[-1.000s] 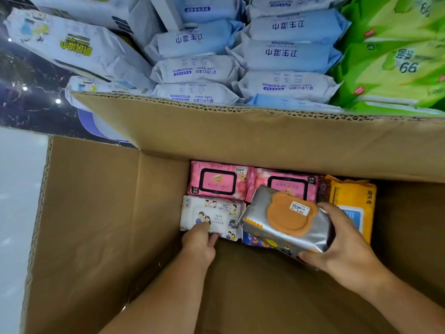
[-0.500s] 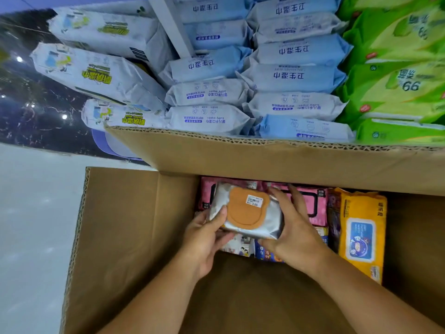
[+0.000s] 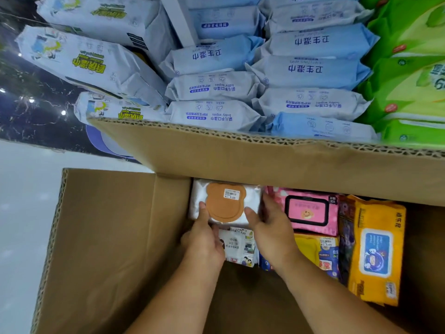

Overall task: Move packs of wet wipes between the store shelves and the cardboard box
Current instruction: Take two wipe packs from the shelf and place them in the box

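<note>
You've shifted the bear-lid pack (image 3: pixel 224 203) left inside the cardboard box (image 3: pixel 108 237); left hand (image 3: pixel 204 239) and right hand (image 3: pixel 271 229) grip it, nearly placed.

There is just one camera, worn on the person's head, and it looks forward and down into the cardboard box (image 3: pixel 108 237) from close up. The left hand (image 3: pixel 204 242) and right hand (image 3: pixel 272 232) come in from the near edge and hold a silver pack (image 3: pixel 224 206) in the middle. The shelf packs (image 3: pixel 310 68) fill the far top.
</note>
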